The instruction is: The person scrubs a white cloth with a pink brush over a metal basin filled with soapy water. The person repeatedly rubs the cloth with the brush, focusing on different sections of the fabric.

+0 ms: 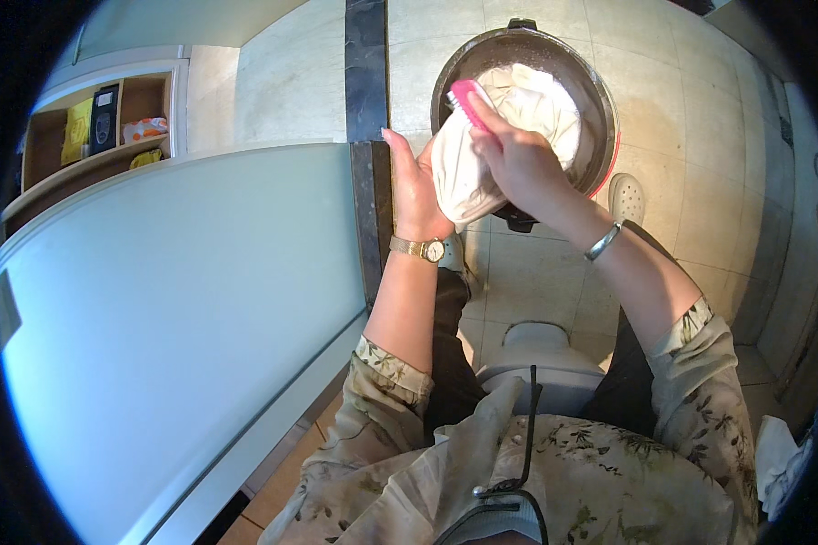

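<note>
From the head camera I look down at a white cloth [468,173]; part of it lies in a round, dark tub [603,109] on the tiled floor [668,118], and the near part hangs out over the rim by the left hand [414,198]; a pink brush [467,98] is up at the far left of the cloth, and I think the step in hand is rubbing the cloth with it.

To do this well, I would hold the cloth flat over the left palm, so it does not bunch up; I would press the bristles down evenly, go in short strokes the same way, and turn the cloth to a new spot often; the cloth could slip off the palm if I push too hard.

The right hand [529,173] has its grip curled around the brush, with one finger laid along its back; I cannot tell if the bristles touch the cloth just now; the left grip is spread, with its thumb up and away from the cloth; its fingers are hidden behind the cloth, so I cannot tell how they bend.
</note>
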Demonstrator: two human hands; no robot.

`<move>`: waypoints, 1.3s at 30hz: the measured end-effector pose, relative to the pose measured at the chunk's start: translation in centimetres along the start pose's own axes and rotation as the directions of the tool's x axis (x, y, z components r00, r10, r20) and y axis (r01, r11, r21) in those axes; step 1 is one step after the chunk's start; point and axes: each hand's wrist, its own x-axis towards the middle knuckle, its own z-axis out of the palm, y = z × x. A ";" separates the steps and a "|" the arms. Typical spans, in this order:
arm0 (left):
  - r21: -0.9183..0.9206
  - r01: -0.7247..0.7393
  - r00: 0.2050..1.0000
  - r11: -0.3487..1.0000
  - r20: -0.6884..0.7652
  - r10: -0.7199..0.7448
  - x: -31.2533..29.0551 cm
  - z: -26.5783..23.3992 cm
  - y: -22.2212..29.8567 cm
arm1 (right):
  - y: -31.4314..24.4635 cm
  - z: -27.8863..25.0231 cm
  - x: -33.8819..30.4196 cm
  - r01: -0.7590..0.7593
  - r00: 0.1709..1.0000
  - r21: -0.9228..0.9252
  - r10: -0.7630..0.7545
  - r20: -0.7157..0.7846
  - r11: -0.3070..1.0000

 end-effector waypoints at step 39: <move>0.274 0.028 0.999 0.961 -0.047 -0.016 0.1 -1.1 -1.9 | 2.6 -0.1 1.8 -0.218 0.960 0.973 0.166 0.227 -0.070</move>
